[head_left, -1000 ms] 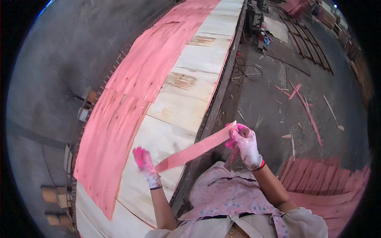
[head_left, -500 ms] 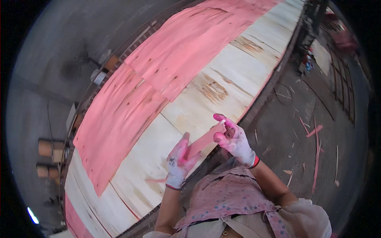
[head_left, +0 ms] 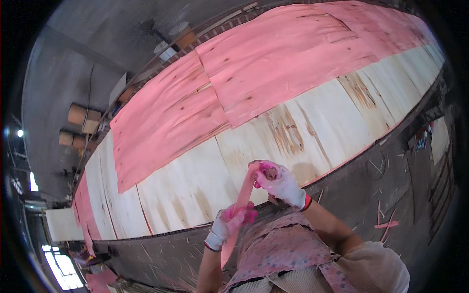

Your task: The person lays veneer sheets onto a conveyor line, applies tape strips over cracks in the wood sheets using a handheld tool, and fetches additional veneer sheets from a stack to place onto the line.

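A narrow pink strip of veneer (head_left: 244,193) runs between my two gloved hands, just in front of my apron. My right hand (head_left: 283,184), in a white glove with pink-stained fingertips, is closed on the strip's upper end. Something brownish shows in that same hand, too small to name. Lower and to the left, my left hand (head_left: 228,225) wraps round the strip, whose tail hangs below the wrist. Beyond both hands lie pale wood veneer sheets (head_left: 188,188), with pink veneer sheets (head_left: 168,124) overlapping them on the far side.
The veneer covers a long, waist-high stack or bench stretching left and right. Pink and pale offcuts (head_left: 387,224) litter the dark floor (head_left: 337,210) to the right. Brown rolls or boxes (head_left: 83,117) stand beyond the far left edge. A bright window (head_left: 63,268) shows at lower left.
The view has swung leftward, so the bench now lies more crosswise. The strip has gone from slanting to nearly upright, its lower end now hanging below my left hand.
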Available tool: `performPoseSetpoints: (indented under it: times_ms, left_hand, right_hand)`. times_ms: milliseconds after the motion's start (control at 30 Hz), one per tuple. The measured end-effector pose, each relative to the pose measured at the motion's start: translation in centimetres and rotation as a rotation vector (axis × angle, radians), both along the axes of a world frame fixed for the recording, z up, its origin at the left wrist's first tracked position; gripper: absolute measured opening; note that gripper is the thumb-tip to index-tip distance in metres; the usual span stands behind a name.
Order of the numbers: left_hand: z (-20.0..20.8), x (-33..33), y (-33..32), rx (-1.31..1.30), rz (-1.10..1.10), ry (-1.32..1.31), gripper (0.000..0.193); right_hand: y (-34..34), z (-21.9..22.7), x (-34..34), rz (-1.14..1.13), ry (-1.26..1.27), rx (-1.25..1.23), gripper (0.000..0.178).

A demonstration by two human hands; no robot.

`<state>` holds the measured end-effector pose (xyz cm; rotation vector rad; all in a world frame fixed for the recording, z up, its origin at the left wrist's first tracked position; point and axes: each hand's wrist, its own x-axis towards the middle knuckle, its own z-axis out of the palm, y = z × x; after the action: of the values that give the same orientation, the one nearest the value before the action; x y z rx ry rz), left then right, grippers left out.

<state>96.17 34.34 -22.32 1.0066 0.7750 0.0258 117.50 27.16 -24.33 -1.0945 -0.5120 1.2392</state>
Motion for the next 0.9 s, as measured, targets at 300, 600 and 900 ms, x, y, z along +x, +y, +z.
performPoseSetpoints:
  times_ms: [300,600,900]
  left_hand:
    - [-1.7,0.1,-0.6,0.041,0.106,0.143,0.037]
    - [-7.3,0.2,5.2,1.239,-0.023,0.086,0.049]
    - [-2.9,-3.3,17.3,0.528,0.988,-0.088,0.051]
  right_hand:
    - [3.2,-2.3,0.7,0.134,0.198,-0.199,0.021]
    - [7.9,-9.4,0.6,-0.07,0.386,-0.221,0.026]
    - [10.6,-10.0,1.0,-0.036,0.37,-0.288,0.028]
